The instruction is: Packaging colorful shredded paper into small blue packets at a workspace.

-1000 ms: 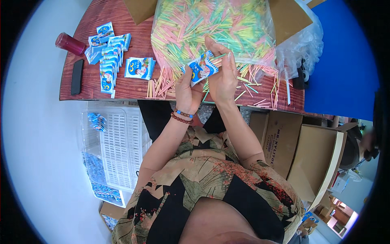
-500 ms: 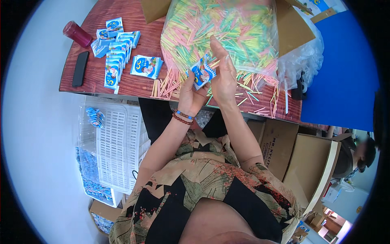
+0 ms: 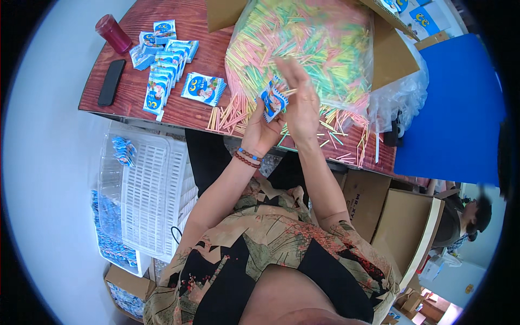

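A small blue-and-white sachet [image 3: 274, 102] is gripped at its lower edge by my left hand [image 3: 262, 132], thumb on its front. Close against the sachet's right side is my right hand [image 3: 304, 105], its fingers stretched upward and slightly smeared by motion. A short pale stick [image 3: 291, 92] shows between sachet and right palm; how it is held I cannot tell. Just beyond both hands, a clear plastic bag [image 3: 303, 49] holds a heap of thin pink, yellow and green sticks. Loose sticks [image 3: 233, 116] spill over the table's near edge.
Overlapping sachets [image 3: 165, 73] lie left on the red-brown table [image 3: 187, 118], with a separate sachet pile [image 3: 203, 89], a black phone [image 3: 111, 82] and a red-purple cup [image 3: 114, 33]. A white basket [image 3: 151, 189] stands below left, cardboard boxes [image 3: 406, 222] below right. A blue panel [image 3: 449, 114] rises at right.
The view has shifted a little, and the table items sit slightly further right at its left side. My left hand keeps hold of the sachet; the right hand's fingers have moved beside it.
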Motion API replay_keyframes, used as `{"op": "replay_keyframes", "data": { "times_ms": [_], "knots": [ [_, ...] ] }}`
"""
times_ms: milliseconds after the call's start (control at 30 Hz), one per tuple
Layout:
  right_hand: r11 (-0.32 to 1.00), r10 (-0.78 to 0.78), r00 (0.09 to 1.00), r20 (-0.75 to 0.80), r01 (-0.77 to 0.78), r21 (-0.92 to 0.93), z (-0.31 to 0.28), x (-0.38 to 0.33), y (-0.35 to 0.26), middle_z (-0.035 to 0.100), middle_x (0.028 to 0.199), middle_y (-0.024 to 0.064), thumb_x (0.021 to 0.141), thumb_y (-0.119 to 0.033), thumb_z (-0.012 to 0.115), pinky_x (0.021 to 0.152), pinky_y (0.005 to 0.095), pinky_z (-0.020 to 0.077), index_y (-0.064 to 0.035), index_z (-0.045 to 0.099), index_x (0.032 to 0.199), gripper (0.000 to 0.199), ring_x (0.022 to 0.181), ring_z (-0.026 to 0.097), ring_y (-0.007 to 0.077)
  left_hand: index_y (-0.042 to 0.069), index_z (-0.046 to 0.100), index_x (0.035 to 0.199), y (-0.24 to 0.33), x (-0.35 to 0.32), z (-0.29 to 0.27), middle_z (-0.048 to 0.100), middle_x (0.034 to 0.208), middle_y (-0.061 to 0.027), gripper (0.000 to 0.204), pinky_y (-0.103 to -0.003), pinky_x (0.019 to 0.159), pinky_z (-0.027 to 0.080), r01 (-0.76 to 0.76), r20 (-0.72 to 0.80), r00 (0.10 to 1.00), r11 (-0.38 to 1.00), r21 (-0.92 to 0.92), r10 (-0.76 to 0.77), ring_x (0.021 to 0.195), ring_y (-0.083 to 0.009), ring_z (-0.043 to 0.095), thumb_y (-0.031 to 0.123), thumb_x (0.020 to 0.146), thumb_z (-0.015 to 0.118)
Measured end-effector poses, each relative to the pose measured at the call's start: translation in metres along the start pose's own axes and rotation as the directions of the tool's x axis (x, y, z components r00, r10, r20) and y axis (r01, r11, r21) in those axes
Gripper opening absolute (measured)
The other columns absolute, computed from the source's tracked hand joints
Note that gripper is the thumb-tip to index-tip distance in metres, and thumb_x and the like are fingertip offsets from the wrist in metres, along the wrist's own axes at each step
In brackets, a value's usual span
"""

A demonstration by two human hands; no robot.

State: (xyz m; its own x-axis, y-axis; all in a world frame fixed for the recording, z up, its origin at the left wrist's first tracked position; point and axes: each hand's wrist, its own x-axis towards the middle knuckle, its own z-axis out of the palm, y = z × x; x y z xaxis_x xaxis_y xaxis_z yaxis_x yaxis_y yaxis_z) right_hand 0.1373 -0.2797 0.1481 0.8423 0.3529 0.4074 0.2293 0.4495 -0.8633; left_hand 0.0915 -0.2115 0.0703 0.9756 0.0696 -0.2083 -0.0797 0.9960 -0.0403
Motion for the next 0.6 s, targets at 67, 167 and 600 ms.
{"op": "replay_keyframes", "data": {
  "times_ms": [67,167,600],
  "knots": [
    [0.999,-0.008,0.999,-0.042,0.010,0.047,0.001,0.004,-0.006,0.047,0.137,0.0233,0.101,-0.033,0.040,0.112,0.0426,0.0245,0.0026,0.037,0.138,0.052,0.132,0.040,0.0317,0.008,0.052,0.125,0.005,-0.001,-0.005,0.061,0.118,-0.0051,0.038,-0.032,0.084,0.050,0.062,0.158,0.986,0.994,-0.095,-0.046,0.104,-0.0158,0.059,0.028,0.094,0.058],
    [0.994,0.001,0.996,-0.087,0.009,0.112,0.000,0.013,-0.011,0.048,0.135,0.0261,0.100,-0.034,0.043,0.112,0.0429,0.0276,0.0028,0.039,0.135,0.051,0.133,0.040,0.0329,0.008,0.053,0.124,0.008,-0.002,-0.006,0.061,0.117,-0.0048,0.037,-0.034,0.086,0.049,0.040,0.118,0.993,0.995,-0.087,-0.030,0.106,-0.0163,0.058,0.029,0.094,0.058],
    [0.663,0.438,0.899,-0.005,-0.326,-0.674,0.000,0.004,0.011,0.068,0.086,0.0034,0.087,-0.013,0.067,0.065,0.0198,0.0451,0.0009,0.063,0.107,0.025,0.076,0.059,0.0036,0.010,0.056,0.117,0.039,-0.006,-0.003,0.063,0.112,-0.0041,0.024,-0.037,0.088,0.049,-0.259,0.080,0.966,0.919,0.297,0.246,0.100,-0.0176,0.060,0.024,0.098,0.052]
  ]
}}
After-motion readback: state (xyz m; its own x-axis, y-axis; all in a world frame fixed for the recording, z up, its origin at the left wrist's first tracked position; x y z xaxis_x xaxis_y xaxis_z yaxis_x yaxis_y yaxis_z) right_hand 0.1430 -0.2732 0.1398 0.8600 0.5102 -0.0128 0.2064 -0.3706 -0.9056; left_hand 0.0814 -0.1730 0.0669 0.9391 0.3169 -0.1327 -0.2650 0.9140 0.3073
